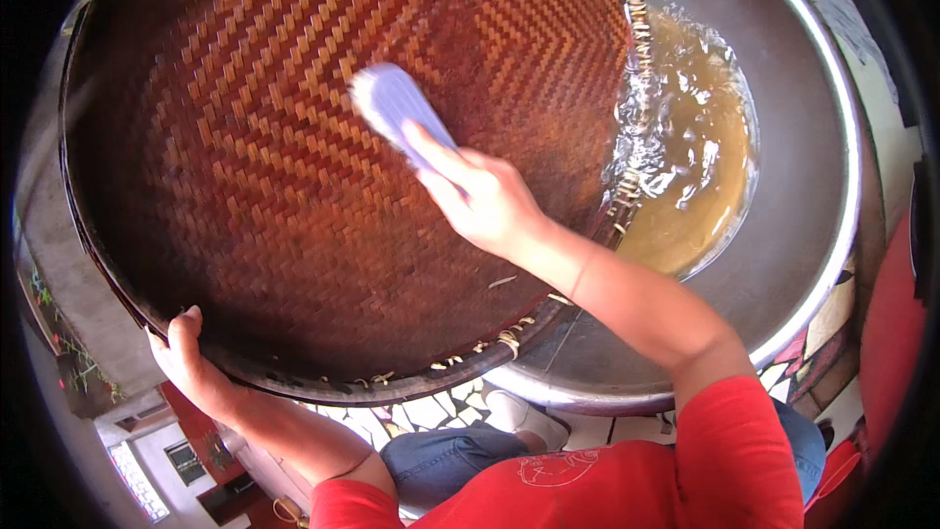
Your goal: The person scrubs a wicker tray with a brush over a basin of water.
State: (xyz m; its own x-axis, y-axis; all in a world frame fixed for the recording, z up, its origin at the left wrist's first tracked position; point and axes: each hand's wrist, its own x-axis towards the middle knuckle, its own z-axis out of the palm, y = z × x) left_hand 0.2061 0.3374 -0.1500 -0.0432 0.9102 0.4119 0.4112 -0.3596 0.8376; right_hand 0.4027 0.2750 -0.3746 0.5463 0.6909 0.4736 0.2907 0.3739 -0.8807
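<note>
A large round tray of woven bamboo (294,235), wet and brown, fills most of the view. My left hand (187,360) grips its bound rim at the lower left, thumb over the edge. In my right hand (485,195) is a brush with a purple back (404,103) and pale bristles, held over the woven surface near the middle of the tray; the bristles are mostly hidden. The tray tilts into a wide metal basin (800,162), its right rim dipping into murky brown water (698,154), which is rippling and splashing there.
Under the basin lies a floor of broken-tile mosaic (426,411). My knees in blue jeans (448,455) and a light shoe (521,411) are close to the basin's near edge. A red object (892,338) stands at the far right. Plants (81,360) show at the left.
</note>
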